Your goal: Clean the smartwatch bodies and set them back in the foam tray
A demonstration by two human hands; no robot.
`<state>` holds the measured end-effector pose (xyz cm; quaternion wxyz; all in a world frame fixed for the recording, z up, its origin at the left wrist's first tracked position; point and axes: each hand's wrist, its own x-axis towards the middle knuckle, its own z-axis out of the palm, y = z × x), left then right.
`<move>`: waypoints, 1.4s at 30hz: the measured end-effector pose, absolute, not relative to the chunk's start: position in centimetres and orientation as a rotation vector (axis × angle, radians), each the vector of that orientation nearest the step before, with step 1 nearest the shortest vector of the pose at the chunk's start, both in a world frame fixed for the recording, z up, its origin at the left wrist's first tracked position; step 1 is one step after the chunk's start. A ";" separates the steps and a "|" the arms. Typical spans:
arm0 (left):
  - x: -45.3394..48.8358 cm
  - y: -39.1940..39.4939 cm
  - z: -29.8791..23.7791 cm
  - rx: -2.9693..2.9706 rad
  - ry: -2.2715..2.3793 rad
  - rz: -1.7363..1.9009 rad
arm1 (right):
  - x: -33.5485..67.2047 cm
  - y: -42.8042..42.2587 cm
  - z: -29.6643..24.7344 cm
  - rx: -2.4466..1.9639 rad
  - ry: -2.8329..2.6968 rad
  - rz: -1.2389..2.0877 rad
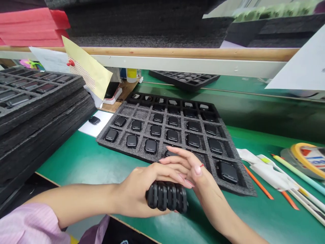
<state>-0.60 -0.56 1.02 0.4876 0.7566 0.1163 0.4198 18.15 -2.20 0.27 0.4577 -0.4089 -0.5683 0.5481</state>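
My left hand (139, 193) is closed around a row of several black smartwatch bodies (166, 196), pressed face to face above the green bench. My right hand (193, 173) is open, its fingers stretched out flat across the fingers of my left hand and close to the top of the row. Just beyond both hands lies a dark grey foam tray (137, 156) with square pockets. Many pockets hold a watch body, such as the watch body (228, 172) at the near right corner. My right hand partly hides a few pockets in the nearest row.
Stacked foam trays (45, 112) rise on the left. Beside them a single watch body (94, 120) rests on white paper (88, 130). Orange sticks (259, 183), white wrappers (269, 169) and a tape roll (308, 157) lie at right. A shelf edge (177, 64) crosses above the bench.
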 end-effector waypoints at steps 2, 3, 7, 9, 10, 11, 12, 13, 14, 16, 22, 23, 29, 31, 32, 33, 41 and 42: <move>-0.6 -0.6 1.0 1.870 0.307 1.020 | 18.3 -2.4 0.2 -0.995 -1.421 1.431; -0.7 -0.6 0.9 1.896 0.328 1.019 | 18.3 -2.6 0.2 -0.993 -1.439 1.470; -0.8 -0.6 0.4 1.978 0.391 1.038 | 18.2 -3.1 -0.3 -0.988 -1.435 1.601; -0.7 -0.6 0.4 1.975 0.386 1.042 | 17.9 -3.2 -0.5 -0.959 -1.405 1.595; -0.7 -0.6 0.5 1.977 0.384 1.043 | 17.6 -3.2 -0.6 -0.944 -1.400 1.574; -0.6 -0.5 0.5 1.991 0.382 1.042 | 17.3 -3.3 -0.6 -0.934 -1.403 1.541; -0.5 -0.4 0.6 2.017 0.381 1.051 | 17.0 -3.3 -0.6 -0.927 -1.410 1.496; -0.5 -0.3 0.6 2.052 0.375 1.067 | 16.8 -3.4 -0.5 -0.925 -1.419 1.441; -0.5 -0.2 0.7 2.088 0.362 1.090 | 16.5 -3.5 -0.4 -0.928 -1.427 1.381; -0.5 0.1 0.5 2.130 0.330 1.151 | 16.2 -3.7 -0.3 -0.956 -1.438 1.266; -0.5 0.0 -0.3 2.188 0.342 1.182 | 16.6 -3.9 0.1 -1.004 -1.637 0.852; -0.5 -0.2 -0.4 2.171 0.364 1.159 | 16.8 -3.8 0.1 -1.005 -1.661 0.769; -0.4 -0.9 0.7 1.367 0.474 0.662 | 17.5 -3.5 0.7 -0.925 -1.798 0.608; -0.3 -0.7 1.4 1.207 0.510 0.623 | 17.7 -3.4 0.8 -0.869 -1.843 0.559; -0.2 -0.5 1.8 1.194 0.517 0.634 | 17.7 -3.4 0.9 -0.857 -1.859 0.544; -0.2 -0.3 2.2 1.209 0.503 0.634 | 17.8 -3.3 0.9 -0.851 -1.867 0.537; 0.0 -0.3 2.6 1.252 0.567 0.588 | 17.7 -3.2 0.3 -0.871 -1.863 0.631; 0.0 -0.3 2.5 1.240 0.576 0.590 | 17.7 -3.2 0.2 -0.873 -1.859 0.643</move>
